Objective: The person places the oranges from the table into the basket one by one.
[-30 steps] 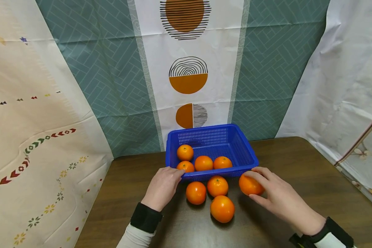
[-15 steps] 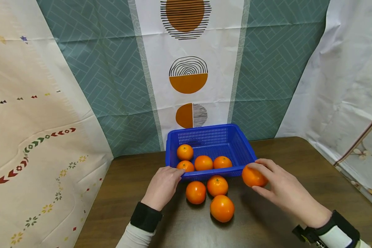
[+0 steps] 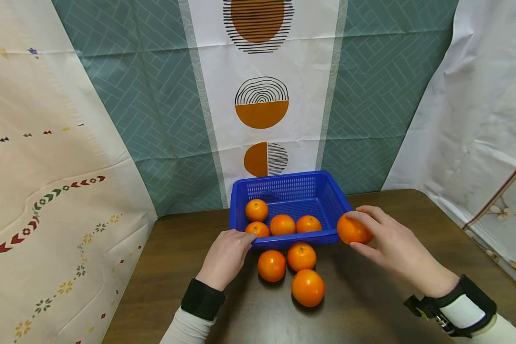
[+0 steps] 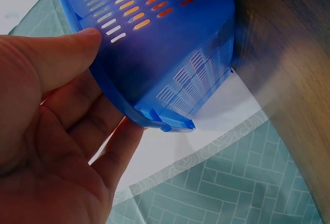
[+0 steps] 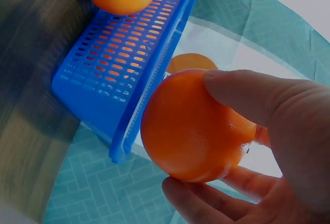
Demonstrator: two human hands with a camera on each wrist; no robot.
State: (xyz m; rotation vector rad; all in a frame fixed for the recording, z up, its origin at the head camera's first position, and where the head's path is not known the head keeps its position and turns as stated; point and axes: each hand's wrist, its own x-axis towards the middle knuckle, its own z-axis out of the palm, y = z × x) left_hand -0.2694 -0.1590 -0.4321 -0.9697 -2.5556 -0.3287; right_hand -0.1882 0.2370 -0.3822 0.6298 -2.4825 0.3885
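Note:
My right hand (image 3: 391, 243) holds an orange (image 3: 353, 229) between thumb and fingers, raised beside the front right corner of a blue plastic basket (image 3: 327, 193). In the right wrist view, this orange (image 5: 196, 126) hangs off the table near the basket's rim. The left hand (image 3: 225, 258) grips the basket's front left rim, its thumb outside and fingers over the edge in the left wrist view. Several oranges (image 3: 282, 225) lie inside the basket along its left and front. Three more oranges, one of them nearest me (image 3: 308, 288), sit on the table before it.
A brown wooden table (image 3: 180, 248) carries everything. Behind the basket hangs a green and white patterned cloth (image 3: 262, 57). Pale patterned cloths (image 3: 69, 191) drape at the left and right sides of the table.
My right hand has lifted the held orange up and slightly right, from the table in front of the basket to beside its corner. The left hand stays on the rim.

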